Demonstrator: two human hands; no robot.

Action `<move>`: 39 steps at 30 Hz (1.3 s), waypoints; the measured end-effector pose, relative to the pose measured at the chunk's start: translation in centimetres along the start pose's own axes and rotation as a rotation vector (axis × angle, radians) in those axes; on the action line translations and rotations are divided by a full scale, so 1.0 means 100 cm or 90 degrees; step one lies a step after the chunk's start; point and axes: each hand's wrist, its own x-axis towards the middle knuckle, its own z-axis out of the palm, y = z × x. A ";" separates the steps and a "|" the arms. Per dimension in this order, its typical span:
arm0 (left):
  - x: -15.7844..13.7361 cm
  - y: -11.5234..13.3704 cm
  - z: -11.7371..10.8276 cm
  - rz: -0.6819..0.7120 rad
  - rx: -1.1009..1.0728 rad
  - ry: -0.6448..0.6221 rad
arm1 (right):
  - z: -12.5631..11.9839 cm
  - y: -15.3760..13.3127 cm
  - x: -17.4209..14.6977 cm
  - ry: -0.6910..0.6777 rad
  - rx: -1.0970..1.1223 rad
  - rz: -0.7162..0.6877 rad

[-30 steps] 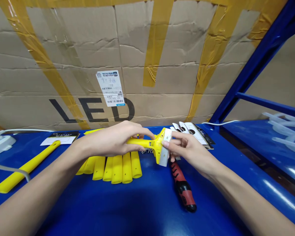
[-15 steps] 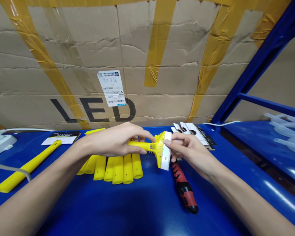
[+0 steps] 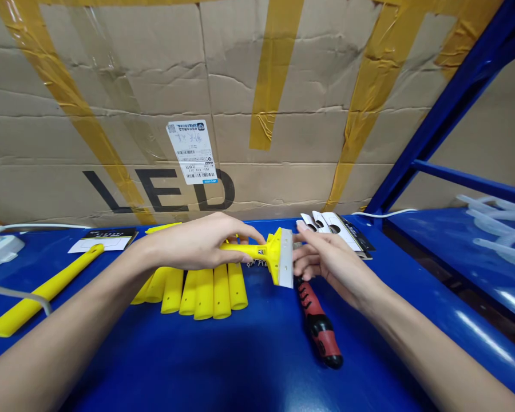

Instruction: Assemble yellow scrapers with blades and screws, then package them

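Right hand point(image 3: 335, 254) has spread, thumb clear of blade's edge point(image 3: 290, 263); left hand point(image 3: 208, 243) holds scraper point(image 3: 274, 257).

The yellow scraper point(image 3: 274, 256) was held over the bench point(image 3: 223, 366) toward its back edge, its handle point(image 3: 252, 250) pointing left, its flared head point(image 3: 273, 260) bearing a flat, pale strip point(image 3: 286, 263) along the right.
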 end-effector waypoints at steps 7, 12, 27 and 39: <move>0.004 -0.005 0.004 -0.058 0.051 0.023 | -0.038 -0.008 0.007 0.333 -0.448 -0.268; 0.004 -0.005 0.004 -0.066 0.074 0.022 | -0.036 0.001 0.011 0.196 -0.594 -0.285; 0.001 -0.013 0.002 -0.081 0.051 0.014 | -0.001 0.008 0.031 0.133 -0.630 -0.200; -0.001 -0.013 0.001 -0.083 0.047 0.001 | -0.005 -0.011 0.010 0.162 -0.148 -0.065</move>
